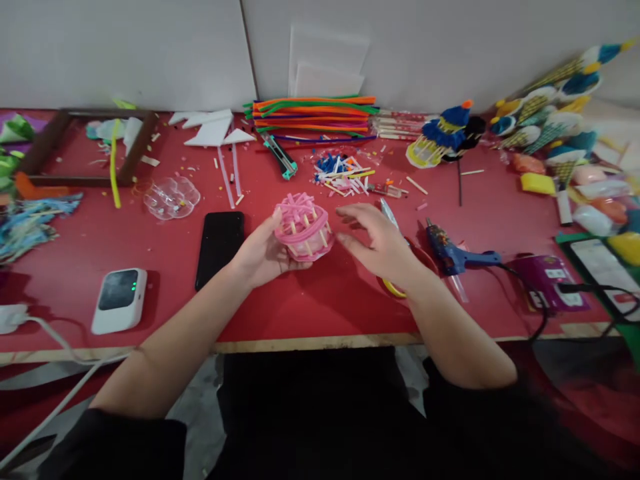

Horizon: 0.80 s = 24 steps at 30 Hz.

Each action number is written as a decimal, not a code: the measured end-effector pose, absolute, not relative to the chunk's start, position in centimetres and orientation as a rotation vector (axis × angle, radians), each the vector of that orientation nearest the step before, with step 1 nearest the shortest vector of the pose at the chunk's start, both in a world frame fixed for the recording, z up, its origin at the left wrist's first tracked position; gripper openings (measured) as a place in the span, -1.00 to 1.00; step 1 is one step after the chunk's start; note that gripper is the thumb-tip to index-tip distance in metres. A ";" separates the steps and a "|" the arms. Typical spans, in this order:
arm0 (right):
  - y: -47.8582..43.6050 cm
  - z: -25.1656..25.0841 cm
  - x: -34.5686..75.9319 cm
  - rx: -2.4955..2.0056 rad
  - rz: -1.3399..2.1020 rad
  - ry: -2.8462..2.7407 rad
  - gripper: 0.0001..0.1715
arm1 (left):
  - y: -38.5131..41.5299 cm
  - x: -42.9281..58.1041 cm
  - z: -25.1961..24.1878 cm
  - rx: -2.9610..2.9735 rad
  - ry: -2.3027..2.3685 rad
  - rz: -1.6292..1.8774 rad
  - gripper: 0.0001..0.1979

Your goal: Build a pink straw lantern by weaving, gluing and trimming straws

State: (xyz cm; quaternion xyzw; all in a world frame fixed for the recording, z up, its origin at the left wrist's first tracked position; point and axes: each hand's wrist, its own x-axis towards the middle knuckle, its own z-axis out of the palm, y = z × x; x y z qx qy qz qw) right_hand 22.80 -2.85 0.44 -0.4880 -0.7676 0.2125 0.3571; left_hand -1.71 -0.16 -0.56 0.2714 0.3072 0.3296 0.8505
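One pink, stick-ribbed ornament [304, 232] sits in the left grip [261, 255], which pinches its side above a red desk [305, 313], while the right grip [377, 241] is spread just beside it, partly hiding scissors [389, 212], a blue glue gun [457, 259] to that grip's right

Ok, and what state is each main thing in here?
Left hand: holding the pink craft
Pink craft: in the left hand
Right hand: open, holding nothing
Phone: flat, unlit
White device: lit green
Glue gun: lying down
Scissors: partly hidden, opening unclear
Utility knife: lying flat
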 end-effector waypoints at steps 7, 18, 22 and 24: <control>-8.6 1.2 27.9 -2.221 0.130 -2.167 -0.70 | -0.1 -1.2 -0.8 0.541 0.743 0.978 -0.64; -9.0 -1.3 29.0 -2.356 0.275 -2.034 -0.83 | -0.6 -1.3 -1.0 0.613 0.748 1.151 -0.51; -9.6 -0.6 28.7 -1.904 0.379 -2.064 -0.86 | -0.6 -1.4 -1.1 0.680 0.778 1.181 -0.53; -9.8 0.3 28.0 -1.744 0.384 -2.047 -0.82 | -0.7 -1.3 -1.1 0.710 0.764 1.192 -0.52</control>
